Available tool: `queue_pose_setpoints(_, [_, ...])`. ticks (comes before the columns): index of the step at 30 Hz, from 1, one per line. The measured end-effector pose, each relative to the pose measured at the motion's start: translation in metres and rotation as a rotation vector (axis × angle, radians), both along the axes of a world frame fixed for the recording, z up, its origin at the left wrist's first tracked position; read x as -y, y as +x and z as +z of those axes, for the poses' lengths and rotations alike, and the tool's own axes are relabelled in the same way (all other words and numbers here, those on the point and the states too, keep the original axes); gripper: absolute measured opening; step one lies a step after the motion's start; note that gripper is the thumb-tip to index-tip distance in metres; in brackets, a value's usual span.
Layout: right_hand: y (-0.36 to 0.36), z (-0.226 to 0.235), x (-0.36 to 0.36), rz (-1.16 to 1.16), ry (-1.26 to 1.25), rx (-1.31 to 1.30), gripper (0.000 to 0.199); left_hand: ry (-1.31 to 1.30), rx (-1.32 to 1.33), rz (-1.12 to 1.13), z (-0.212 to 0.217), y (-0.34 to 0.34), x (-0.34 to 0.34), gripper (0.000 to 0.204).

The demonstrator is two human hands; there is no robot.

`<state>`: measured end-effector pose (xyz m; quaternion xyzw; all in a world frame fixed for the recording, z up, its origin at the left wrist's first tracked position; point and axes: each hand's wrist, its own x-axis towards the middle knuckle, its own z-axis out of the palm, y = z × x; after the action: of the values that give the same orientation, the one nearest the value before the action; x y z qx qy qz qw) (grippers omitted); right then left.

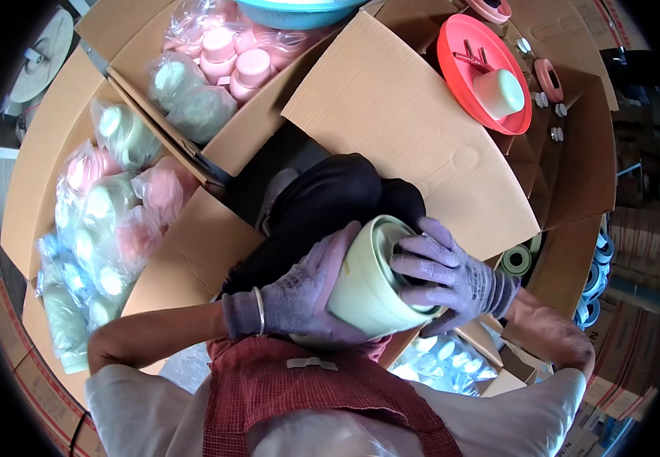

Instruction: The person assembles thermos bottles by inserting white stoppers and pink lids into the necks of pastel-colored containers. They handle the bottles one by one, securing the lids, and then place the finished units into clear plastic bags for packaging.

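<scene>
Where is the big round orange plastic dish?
In the head view, the round orange plastic dish sits at upper right on the brown cardboard box flap, holding a pale cream plastic cup, beside a small pink ring.

Open cardboard boxes point(55, 145) packed with bagged pastel plastic parts point(109, 213); flat cardboard flap point(398, 129) carrying red plastic disc point(467, 53) with cream cap point(499, 93).

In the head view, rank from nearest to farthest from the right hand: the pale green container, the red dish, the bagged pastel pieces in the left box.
1. Pale green container: held in the right hand.
2. Red dish: above, upper right.
3. Bagged pastel pieces: far left.
</scene>
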<state>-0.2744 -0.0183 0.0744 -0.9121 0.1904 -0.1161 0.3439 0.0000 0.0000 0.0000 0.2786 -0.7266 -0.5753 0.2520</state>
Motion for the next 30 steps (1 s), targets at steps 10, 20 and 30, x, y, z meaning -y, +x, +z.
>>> queue_pose_setpoints(10, [0.015,-0.020,-0.062,-0.535,0.242,-0.066,0.097,-0.046,0.162,0.052,0.003,-0.027,-0.028,0.123])
queue_pose_setpoints(20, [-0.064,-0.070,-0.233,-0.803,0.442,0.038,0.117,-0.040,0.195,0.117,-0.017,0.005,-0.032,0.064])
queue_pose_setpoints(30, [0.005,-0.063,-0.217,-0.899,0.326,0.608,0.100,0.190,0.163,0.218,-0.057,0.025,-0.067,0.018])
